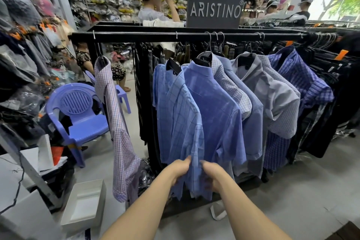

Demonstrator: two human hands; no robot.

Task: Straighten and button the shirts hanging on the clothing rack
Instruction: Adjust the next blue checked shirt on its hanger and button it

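Light-blue checked shirt (179, 115) on a black hanger (174, 66), hung from the black clothing rack (185, 36), front edge turned toward the camera. Left hand (180, 168) on the lower front of this shirt, thumb up against the cloth, fingers curled round the fabric edge. Right hand (211, 174) just beside it, likewise curled on the lower front fabric, fingertips hidden in the folds; a narrow strip of cloth between the two hands. Whether a button or buttonhole lies under the fingers: cannot tell. Immediately right of the held garment, touching it: a plain blue shirt (214, 107) with short sleeve, collar closed at the top. Further right along the same rail, packed closely: a white-and-blue fine-checked shirt (231, 87), a grey shirt (272, 91), a dark blue plaid shirt (303, 78), then dark garments on black hangers. Left of the held shirt, well apart, alone on a wire hook: a pink-and-white checked long-sleeved shirt (118, 122), sleeve hanging down low. On top of the rack: a dark sign (214, 8) reading ARISTINO. Left of the rack, on the floor: a blue plastic chair (78, 115); nearer the camera, an open white box (85, 204). Behind the rack: a person (153, 4) with one hand raised to the head, shelves of packed goods beyond.
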